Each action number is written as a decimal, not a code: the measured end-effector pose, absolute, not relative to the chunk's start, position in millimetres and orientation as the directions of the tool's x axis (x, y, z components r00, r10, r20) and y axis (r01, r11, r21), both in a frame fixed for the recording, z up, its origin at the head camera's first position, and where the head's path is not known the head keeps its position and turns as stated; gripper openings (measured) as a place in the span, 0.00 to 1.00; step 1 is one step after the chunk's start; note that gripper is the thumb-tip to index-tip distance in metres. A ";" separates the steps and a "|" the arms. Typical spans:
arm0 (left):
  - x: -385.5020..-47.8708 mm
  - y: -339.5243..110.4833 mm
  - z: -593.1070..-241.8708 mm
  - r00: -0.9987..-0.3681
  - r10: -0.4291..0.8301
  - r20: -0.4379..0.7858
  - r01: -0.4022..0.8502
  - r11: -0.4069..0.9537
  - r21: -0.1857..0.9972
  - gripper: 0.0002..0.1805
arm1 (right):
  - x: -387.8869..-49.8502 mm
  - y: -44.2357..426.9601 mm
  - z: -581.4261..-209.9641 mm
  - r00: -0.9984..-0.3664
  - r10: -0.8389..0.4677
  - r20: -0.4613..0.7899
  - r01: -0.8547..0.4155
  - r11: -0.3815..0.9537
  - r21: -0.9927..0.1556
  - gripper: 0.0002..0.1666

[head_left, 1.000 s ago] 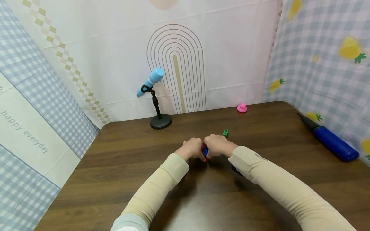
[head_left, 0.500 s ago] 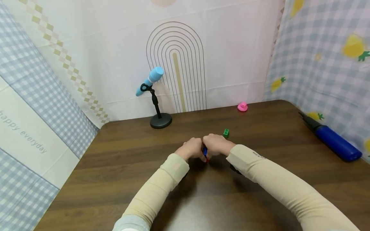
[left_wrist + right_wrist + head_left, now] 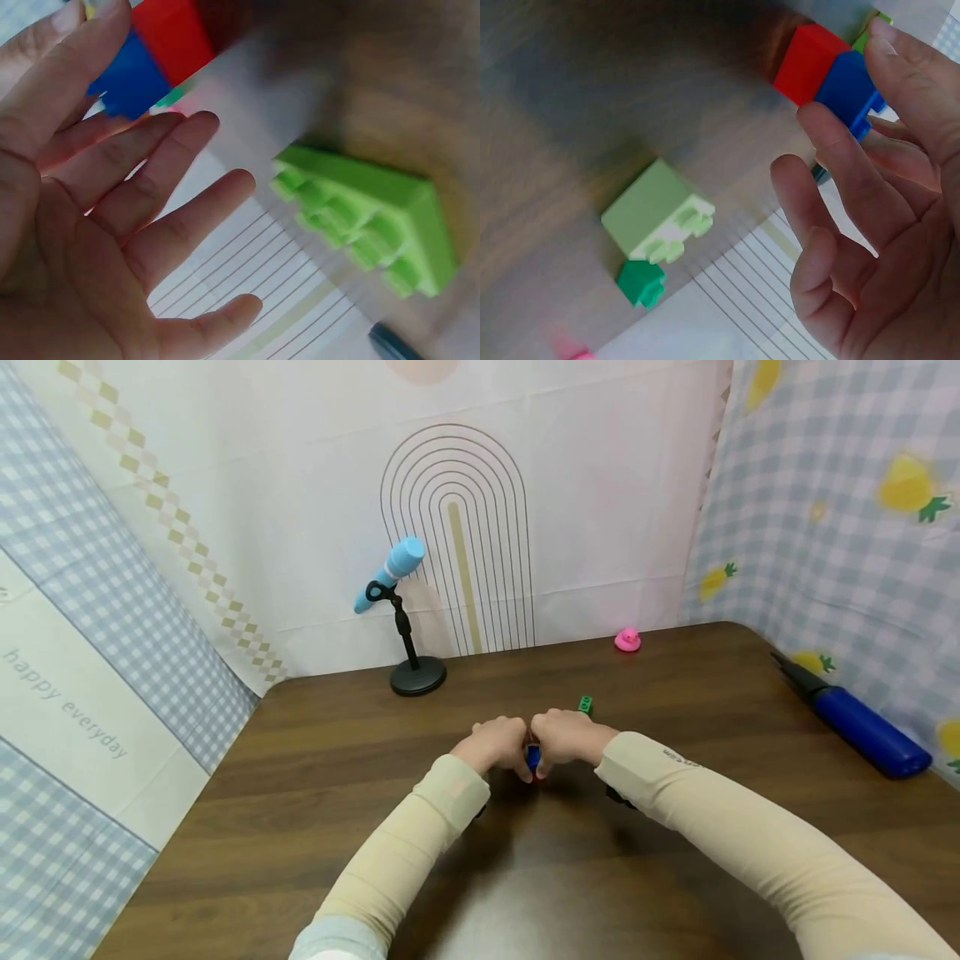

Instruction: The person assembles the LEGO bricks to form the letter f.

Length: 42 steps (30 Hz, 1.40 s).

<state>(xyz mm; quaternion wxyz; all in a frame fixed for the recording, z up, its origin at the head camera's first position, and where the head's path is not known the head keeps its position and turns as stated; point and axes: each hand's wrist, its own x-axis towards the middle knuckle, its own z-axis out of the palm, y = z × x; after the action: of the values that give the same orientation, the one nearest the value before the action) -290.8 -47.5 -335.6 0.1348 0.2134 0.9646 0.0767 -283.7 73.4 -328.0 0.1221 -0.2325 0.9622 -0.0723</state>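
A blue toy building brick [image 3: 533, 757] sits against a red brick [image 3: 174, 37] at mid-table, between my two hands. In the left wrist view, the thumb and forefinger of my left hand [image 3: 495, 747] pinch the blue brick, the other fingers spread out. From the opposite side my right hand [image 3: 564, 738] pinches the same blue brick between thumb and forefinger, its remaining fingers loosely bent. The red brick lies on the table side of the blue one. In the head view, the hands cover most of both bricks.
A lime green brick [image 3: 367, 214] lies beyond my left hand. Near my right hand are a pale green brick [image 3: 660, 214] and a small dark green brick [image 3: 585, 704]. Farther back stand a blue microphone on a black stand [image 3: 417, 676] and a pink duck [image 3: 627, 640]. A blue hand pump [image 3: 870, 730] lies right.
My hands have drawn slightly apart, and more of the blue brick shows between them. The head view has shifted a little. The other things stay in place.
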 end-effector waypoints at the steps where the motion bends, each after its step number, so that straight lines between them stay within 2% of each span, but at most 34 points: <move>1: -289.8 -47.0 -333.5 -0.868 0.443 -0.224 0.402 0.892 0.205 0.16 | -283.3 74.9 -326.9 -0.860 -0.465 -0.208 -0.428 0.881 -0.200 0.16; 5: -286.6 -42.9 -326.3 -0.857 0.476 -0.198 0.439 0.875 0.204 0.17 | -282.5 80.9 -323.2 -0.855 -0.471 -0.217 -0.430 0.878 -0.212 0.15; 9: -285.1 -40.1 -326.3 -0.854 0.478 -0.204 0.443 0.875 0.193 0.13 | -281.8 85.3 -322.8 -0.848 -0.475 -0.234 -0.433 0.876 -0.212 0.16; 12: -284.6 -41.6 -328.3 -0.861 0.459 -0.220 0.428 0.887 0.174 0.10 | -280.9 86.9 -323.9 -0.850 -0.467 -0.245 -0.427 0.882 -0.199 0.20; 17: -283.5 -54.9 -327.3 -0.886 0.391 -0.248 0.372 0.920 0.124 0.13 | -281.8 82.2 -326.7 -0.852 -0.465 -0.240 -0.427 0.883 -0.192 0.24; 23: -275.5 -72.1 -326.4 -0.887 0.374 -0.271 0.357 0.928 0.111 0.16 | -283.6 71.6 -333.2 -0.853 -0.491 -0.176 -0.465 0.869 -0.169 0.19; 27: -269.8 -81.2 -326.0 -0.893 0.370 -0.257 0.360 0.929 0.089 0.11 | -285.4 58.9 -337.3 -0.849 -0.518 -0.105 -0.504 0.853 -0.132 0.16; 32: -266.0 -88.1 -324.9 -0.905 0.356 -0.232 0.351 0.934 0.061 0.12 | -288.7 41.1 -346.7 -0.809 -0.588 0.000 -0.586 0.805 -0.094 0.08; 34: -265.1 -88.4 -324.9 -0.908 0.358 -0.217 0.354 0.933 0.057 0.13 | -289.7 35.8 -352.7 -0.793 -0.609 0.010 -0.607 0.790 -0.081 0.05; 42: -263.5 -89.0 -327.2 -0.913 0.348 -0.213 0.340 0.938 0.073 0.12 | -293.6 31.0 -365.0 -0.778 -0.628 0.012 -0.625 0.773 -0.104 0.05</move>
<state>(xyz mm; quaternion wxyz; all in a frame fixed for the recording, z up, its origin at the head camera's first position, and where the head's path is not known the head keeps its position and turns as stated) -263.5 -89.0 -327.2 0.1119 0.1758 0.9779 0.0170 -293.6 31.0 -365.0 0.0118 -0.3328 0.9415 -0.0513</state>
